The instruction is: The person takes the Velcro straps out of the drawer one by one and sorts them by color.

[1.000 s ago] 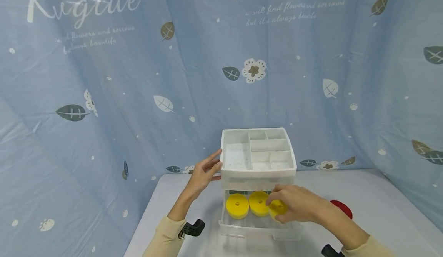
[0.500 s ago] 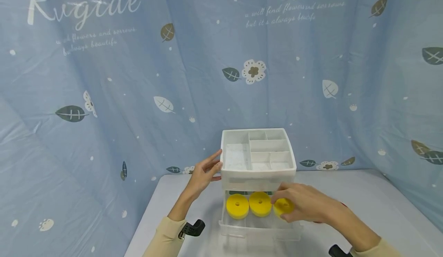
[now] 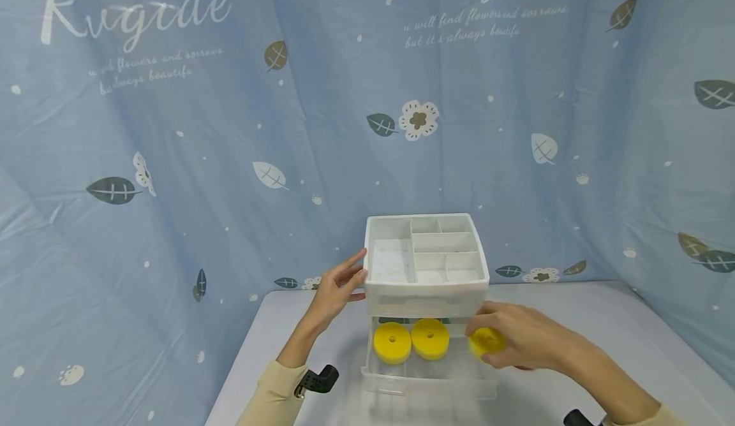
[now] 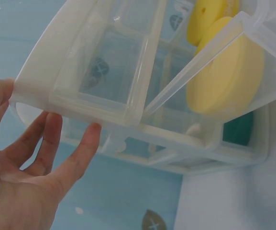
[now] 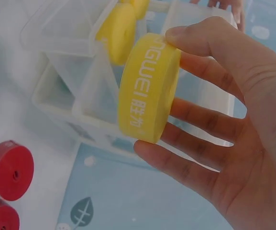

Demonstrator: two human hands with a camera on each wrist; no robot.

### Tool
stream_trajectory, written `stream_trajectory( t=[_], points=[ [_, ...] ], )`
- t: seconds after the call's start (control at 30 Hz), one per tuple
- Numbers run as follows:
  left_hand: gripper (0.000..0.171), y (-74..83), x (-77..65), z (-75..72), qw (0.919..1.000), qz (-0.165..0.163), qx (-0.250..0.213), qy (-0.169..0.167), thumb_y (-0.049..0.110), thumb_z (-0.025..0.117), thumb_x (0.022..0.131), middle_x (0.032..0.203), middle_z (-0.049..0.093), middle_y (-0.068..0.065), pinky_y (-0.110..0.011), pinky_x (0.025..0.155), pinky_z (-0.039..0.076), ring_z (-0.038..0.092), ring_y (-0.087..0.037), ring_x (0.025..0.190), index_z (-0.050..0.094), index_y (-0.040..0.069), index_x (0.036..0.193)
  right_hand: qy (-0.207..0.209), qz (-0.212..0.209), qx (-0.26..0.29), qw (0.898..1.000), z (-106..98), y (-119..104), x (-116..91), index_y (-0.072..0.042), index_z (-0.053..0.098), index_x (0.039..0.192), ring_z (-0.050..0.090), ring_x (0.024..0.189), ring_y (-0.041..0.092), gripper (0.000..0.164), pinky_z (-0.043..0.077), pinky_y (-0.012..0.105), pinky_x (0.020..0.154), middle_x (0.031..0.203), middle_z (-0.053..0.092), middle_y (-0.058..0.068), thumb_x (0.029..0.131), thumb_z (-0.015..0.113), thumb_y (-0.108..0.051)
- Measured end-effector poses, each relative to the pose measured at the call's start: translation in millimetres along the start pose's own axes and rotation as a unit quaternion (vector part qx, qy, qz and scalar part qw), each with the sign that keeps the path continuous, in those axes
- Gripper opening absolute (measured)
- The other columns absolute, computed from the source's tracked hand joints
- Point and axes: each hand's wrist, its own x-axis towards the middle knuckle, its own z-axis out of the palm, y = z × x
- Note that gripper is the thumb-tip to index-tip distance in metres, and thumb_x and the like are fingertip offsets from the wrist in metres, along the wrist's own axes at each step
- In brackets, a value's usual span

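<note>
In the head view, a white organizer [image 3: 426,300] stands on the table with a clear drawer [image 3: 427,386] pulled out below its divided top. My left hand [image 3: 335,292] rests against the organizer's left side, its fingers [image 4: 82,151] fairly straight on the edge. My right hand [image 3: 531,337] holds a yellow tape roll [image 3: 487,343] at the drawer's right side, thumb on one side and fingers on the other. White lettering shows on that roll [image 5: 145,91] in the right wrist view. A left yellow roll [image 3: 392,343] and a middle yellow roll [image 3: 430,338] lie in the drawer.
Two red rolls, an upper one [image 5: 11,170] and a lower one [image 5: 1,215], lie on the table right of the organizer. Something green [image 4: 239,129] shows inside the lower part. A patterned blue curtain [image 3: 321,126] hangs behind the white table [image 3: 580,324].
My right hand has moved right with the yellow roll, away from the middle roll and toward the drawer's right side. The left hand has stayed against the organizer.
</note>
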Motion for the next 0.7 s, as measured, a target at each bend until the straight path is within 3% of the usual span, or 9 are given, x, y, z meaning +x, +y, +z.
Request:
stream_trajectory(
  t=[0.43, 0.7],
  points=[
    [0.050, -0.7, -0.4, 1.2, 1.0000, -0.004, -0.002, -0.004, 0.031, 0.059, 0.099, 0.143, 0.054, -0.010, -0.045, 0.091, 0.059, 0.057, -0.032, 0.126, 0.044, 0.040, 0.146, -0.022, 0.048, 0.027, 0.998, -1, 20, -19, -0.046, 0.067, 0.102, 0.051, 0.083, 0.002, 0.027, 0.049, 0.024, 0.067, 0.103, 0.060, -0.020, 0.078, 0.079, -0.041],
    [0.050, -0.6, 0.0, 1.0, 1.0000, 0.001, -0.002, -0.002, 0.030, 0.059, 0.100, 0.143, 0.054, -0.009, -0.044, 0.090, 0.059, 0.058, -0.032, 0.125, 0.043, 0.040, 0.146, 0.011, 0.033, 0.027, 0.999, 7, 38, -31, -0.043, 0.068, 0.102, 0.050, 0.081, -0.002, 0.027, 0.046, 0.021, 0.064, 0.101, 0.061, -0.019, 0.078, 0.079, -0.038]
  ],
)
